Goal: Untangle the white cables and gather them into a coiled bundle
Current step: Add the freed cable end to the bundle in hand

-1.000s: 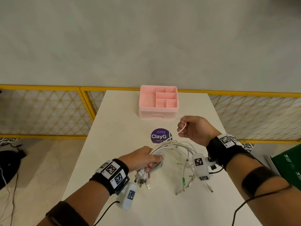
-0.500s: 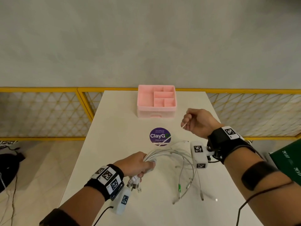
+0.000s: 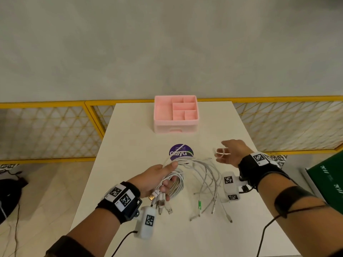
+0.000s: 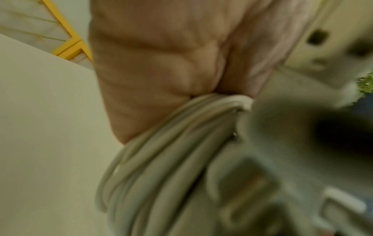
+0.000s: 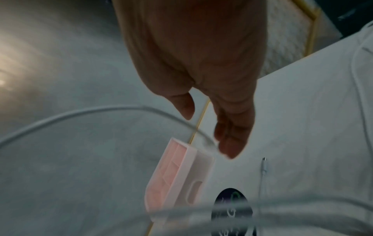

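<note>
My left hand (image 3: 157, 179) grips a coiled bundle of white cables (image 3: 176, 184) just above the white table (image 3: 130, 145). USB plugs (image 3: 161, 203) hang below its fingers. From the bundle several loose strands (image 3: 207, 175) arch to the right, and their ends lie on the table, one with a green connector (image 3: 199, 204). The blurred left wrist view shows the palm (image 4: 161, 63) wrapped on the cable bundle (image 4: 161, 159). My right hand (image 3: 225, 153) hovers to the right with spread fingers, and a thin cable (image 3: 221, 154) crosses them. In the right wrist view that hand (image 5: 203, 137) has straight fingers, with the thin cable (image 5: 80, 113) curving by the fingertips.
A pink compartment organiser (image 3: 175, 125) stands at the table's far middle. In front of it is a round purple sticker (image 3: 181, 152). Yellow mesh railing (image 3: 55, 127) runs behind the table. At the right edge sits a green box (image 3: 330, 179).
My right hand, which pinched the thin cable, has opened its fingers and dropped lower. My left hand holds the bundle as before, shifted slightly forward.
</note>
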`<state>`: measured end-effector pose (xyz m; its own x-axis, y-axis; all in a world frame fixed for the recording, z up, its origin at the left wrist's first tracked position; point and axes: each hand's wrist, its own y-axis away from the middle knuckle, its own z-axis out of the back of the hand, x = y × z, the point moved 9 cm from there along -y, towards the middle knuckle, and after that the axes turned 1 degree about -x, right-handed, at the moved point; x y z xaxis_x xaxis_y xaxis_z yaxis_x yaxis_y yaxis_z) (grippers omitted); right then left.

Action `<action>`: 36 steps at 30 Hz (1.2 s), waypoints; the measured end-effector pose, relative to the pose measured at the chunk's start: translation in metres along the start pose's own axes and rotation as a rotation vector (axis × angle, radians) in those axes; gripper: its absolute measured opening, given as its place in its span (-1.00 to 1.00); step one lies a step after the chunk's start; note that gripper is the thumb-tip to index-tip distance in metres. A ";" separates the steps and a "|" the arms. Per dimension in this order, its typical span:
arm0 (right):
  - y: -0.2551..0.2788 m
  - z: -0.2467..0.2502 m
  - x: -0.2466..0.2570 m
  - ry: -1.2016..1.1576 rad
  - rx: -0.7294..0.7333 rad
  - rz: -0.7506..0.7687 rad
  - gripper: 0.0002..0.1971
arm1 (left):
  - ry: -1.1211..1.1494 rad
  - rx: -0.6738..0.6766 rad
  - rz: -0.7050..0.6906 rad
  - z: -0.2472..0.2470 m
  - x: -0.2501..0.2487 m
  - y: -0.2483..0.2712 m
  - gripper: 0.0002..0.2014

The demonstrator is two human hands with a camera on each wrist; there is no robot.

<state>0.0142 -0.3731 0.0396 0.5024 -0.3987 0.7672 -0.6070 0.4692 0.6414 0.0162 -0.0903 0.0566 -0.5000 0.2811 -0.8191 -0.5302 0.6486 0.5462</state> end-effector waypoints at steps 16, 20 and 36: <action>0.116 -0.148 0.033 1.220 0.724 1.028 -0.44 | 0.067 -0.018 -0.152 -0.010 -0.040 -0.016 -0.74; 0.098 -0.135 0.032 1.047 0.755 0.833 -0.71 | 0.077 0.014 -0.177 -0.006 -0.043 -0.012 -0.77; 0.087 -0.128 0.076 1.354 0.531 1.002 -0.92 | -0.086 0.112 -0.141 -0.030 -0.039 -0.016 -0.74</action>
<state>0.0778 -0.2618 0.1545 -0.2100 0.8569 0.4707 -0.9510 -0.2908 0.1050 0.0235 -0.1326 0.0852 -0.3638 0.2382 -0.9005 -0.5089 0.7589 0.4063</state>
